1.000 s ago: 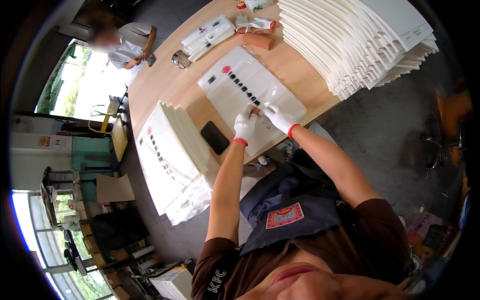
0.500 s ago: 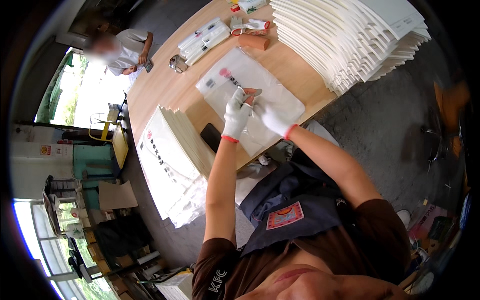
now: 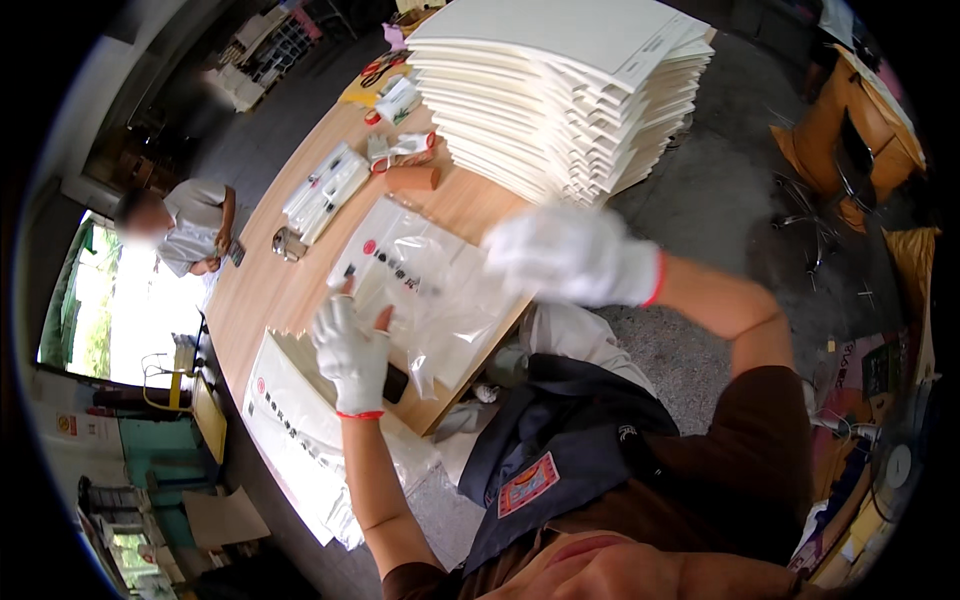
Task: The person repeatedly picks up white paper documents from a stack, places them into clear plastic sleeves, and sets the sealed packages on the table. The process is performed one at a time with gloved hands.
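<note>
My left hand (image 3: 350,355), in a white knit glove with bare thumb and fingertip showing, is spread beside the near-left edge of a clear printed plastic bag (image 3: 440,275); nothing shows in it. The bag lies flat on the wooden table. My right hand (image 3: 565,255), gloved too, is raised over the bag's right end and smeared by motion, so its fingers cannot be made out. Just beyond it rises a tall stack of white flat packs (image 3: 560,60). A dark phone (image 3: 396,384) lies partly hidden behind my left hand.
At the table's near left stand bagged white packs (image 3: 300,440). Farther back lie a bundle of folded plastic bags (image 3: 328,190), a metal cup-like object (image 3: 289,244), an orange-brown cylinder (image 3: 413,178), spare gloves (image 3: 400,150) and red-handled scissors (image 3: 382,68). A person (image 3: 195,225) stands beyond the table.
My hands were together over the bag; now they are apart, the left moved left and the right lifted to the right. My view has shifted, bringing more of the tall stack into sight.
</note>
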`<state>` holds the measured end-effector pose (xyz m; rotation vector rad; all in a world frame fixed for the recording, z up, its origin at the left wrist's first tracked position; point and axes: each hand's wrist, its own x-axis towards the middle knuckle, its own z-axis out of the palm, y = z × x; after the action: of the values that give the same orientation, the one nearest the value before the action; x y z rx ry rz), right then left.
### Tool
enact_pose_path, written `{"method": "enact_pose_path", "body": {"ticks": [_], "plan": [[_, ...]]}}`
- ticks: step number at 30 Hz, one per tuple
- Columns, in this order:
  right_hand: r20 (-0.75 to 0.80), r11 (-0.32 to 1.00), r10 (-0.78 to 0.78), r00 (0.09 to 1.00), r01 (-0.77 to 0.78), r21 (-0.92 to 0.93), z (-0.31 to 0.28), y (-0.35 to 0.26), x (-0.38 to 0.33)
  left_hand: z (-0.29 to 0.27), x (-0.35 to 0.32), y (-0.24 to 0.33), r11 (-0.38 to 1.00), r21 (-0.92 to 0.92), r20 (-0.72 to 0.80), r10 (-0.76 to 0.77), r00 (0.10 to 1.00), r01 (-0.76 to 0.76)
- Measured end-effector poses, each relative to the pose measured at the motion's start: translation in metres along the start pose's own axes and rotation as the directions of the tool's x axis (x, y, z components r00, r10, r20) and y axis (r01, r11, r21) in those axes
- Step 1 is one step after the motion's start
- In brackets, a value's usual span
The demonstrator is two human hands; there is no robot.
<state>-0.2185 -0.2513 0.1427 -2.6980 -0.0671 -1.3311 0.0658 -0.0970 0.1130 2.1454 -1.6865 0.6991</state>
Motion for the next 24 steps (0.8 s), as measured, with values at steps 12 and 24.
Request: {"method": "enact_pose_path", "body": {"ticks": [12,24], "plan": [[0.253,0.637,0.124,0.96,0.118,-0.762,-0.167,0.132,-0.003,0.025,0.112,0.154,-0.123,-0.841,0.458,0.355,0.815,0.527],[-0.035,0.459,0.848,0.529,-0.765,-0.451,-0.153,0.015,-0.009,-0.069,0.102,0.1,-0.134,-0.618,0.772,0.082,0.63,0.775]]}}
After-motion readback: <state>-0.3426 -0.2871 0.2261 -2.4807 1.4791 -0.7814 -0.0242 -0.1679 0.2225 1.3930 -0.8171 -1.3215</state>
